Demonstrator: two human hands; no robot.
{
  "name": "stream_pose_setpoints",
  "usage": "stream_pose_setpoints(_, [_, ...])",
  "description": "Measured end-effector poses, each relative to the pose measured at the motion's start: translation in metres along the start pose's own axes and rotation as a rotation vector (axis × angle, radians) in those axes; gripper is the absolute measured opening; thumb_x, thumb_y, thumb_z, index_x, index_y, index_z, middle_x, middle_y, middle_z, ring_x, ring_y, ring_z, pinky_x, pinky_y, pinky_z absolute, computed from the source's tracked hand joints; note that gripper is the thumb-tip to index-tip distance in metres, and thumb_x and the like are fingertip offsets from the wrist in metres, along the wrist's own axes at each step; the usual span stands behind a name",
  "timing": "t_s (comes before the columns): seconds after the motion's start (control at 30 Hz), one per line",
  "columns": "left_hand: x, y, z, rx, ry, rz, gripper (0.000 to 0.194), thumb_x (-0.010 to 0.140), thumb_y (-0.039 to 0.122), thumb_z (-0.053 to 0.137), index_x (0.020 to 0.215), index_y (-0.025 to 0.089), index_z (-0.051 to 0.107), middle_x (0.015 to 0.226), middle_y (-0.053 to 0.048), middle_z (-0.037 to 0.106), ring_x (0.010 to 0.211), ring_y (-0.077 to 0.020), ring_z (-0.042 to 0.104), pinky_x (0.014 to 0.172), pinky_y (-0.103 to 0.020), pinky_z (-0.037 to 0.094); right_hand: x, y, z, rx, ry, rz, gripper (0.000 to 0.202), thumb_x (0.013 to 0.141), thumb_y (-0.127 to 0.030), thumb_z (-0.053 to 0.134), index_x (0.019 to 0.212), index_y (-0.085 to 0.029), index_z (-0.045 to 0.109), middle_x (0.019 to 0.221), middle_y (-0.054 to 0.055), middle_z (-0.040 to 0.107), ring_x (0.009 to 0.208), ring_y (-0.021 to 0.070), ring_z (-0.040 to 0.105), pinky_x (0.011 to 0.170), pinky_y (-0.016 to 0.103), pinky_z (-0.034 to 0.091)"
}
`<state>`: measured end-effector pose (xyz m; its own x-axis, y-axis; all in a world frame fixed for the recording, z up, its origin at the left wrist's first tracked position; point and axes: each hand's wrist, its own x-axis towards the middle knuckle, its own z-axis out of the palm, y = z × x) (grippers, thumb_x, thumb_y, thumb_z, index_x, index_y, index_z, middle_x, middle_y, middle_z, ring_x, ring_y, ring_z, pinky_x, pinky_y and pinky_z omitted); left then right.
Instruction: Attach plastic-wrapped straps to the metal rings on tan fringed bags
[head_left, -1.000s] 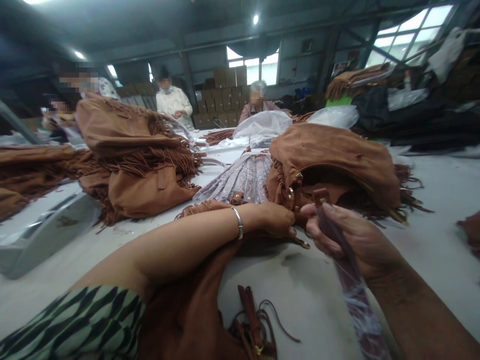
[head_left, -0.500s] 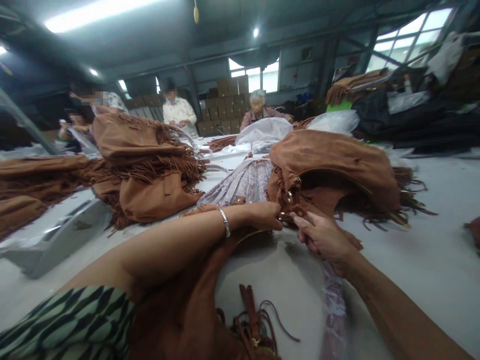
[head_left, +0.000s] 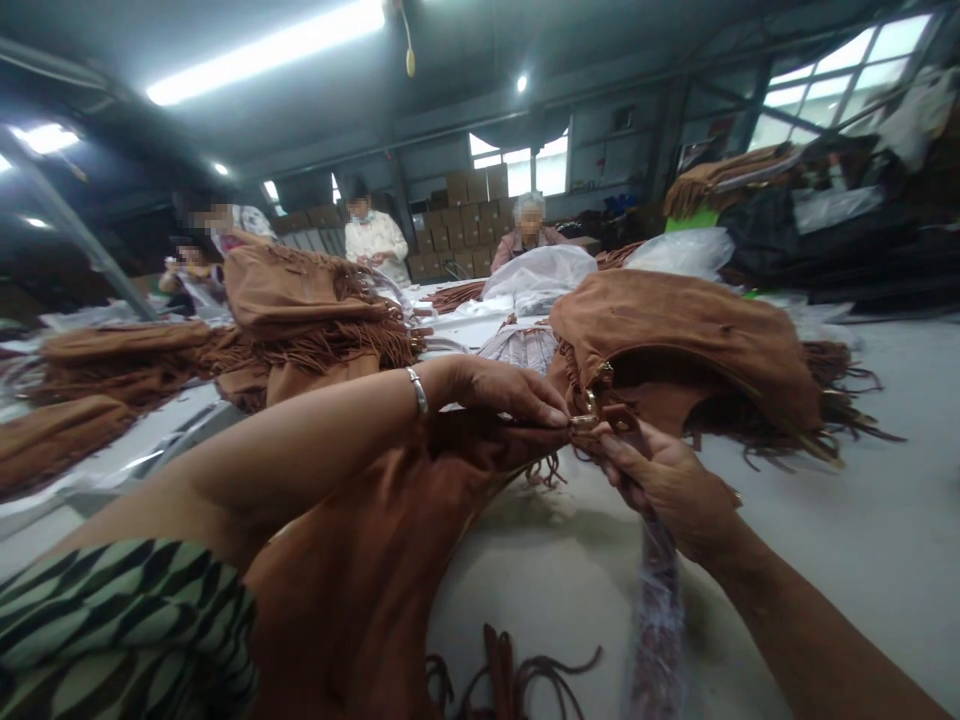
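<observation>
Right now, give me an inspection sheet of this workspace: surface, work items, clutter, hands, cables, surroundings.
Surface: white table, bare at right.
Work items: brown bag; wrapped strap, its end beside gold hardware; whether they are joined is unclear.
Clutter: bag stack at left, second bag ahead, plastic beyond.
Hands: left hand pinches the bag near the hardware; right hand grips the strap.
Cables: nothing seen on the table; a cord hangs overhead.
Surroundings: co-workers, boxes, windows.
</observation>
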<state>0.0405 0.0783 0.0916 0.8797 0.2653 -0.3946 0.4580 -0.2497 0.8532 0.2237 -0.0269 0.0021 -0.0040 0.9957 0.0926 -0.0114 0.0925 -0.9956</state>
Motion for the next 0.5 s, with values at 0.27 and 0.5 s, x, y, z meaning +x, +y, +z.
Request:
stream_pose_setpoints(0.27, [0.010, -0.036, 0.054, 0.185, 0.496, 0.220, 0.019, 0.079, 0.029, 0.062, 0.084, 0.016, 0.049, 0.065, 0.007, 0.046, 0.057, -0.0057, 0.043, 0.051, -0.016, 0.034, 0.005, 0.012, 0.000, -0.032, -0.007, -0.029, 0.041, 0.078, -0.048, 0.066, 0.101, -0.017, 0.054, 0.059, -0.005, 0.051, 0.040, 0.0039, 0.032, 0.036, 0.016, 0.020])
stream_pose_setpoints(0.5, [0.036, -0.077, 0.069, 0.322, 0.766, 0.274, 0.015, 0.078, 0.031, 0.063, 0.079, 0.017, 0.058, 0.067, 0.006, 0.057, 0.060, -0.0062, 0.051, 0.056, -0.017, 0.036, 0.008, 0.011, -0.003, -0.044, 0.118, 0.032, 0.055, 0.082, -0.066, 0.048, 0.102, -0.016, 0.060, 0.060, 0.000, 0.056, 0.036, 0.0054, 0.032, 0.033, 0.019, 0.021])
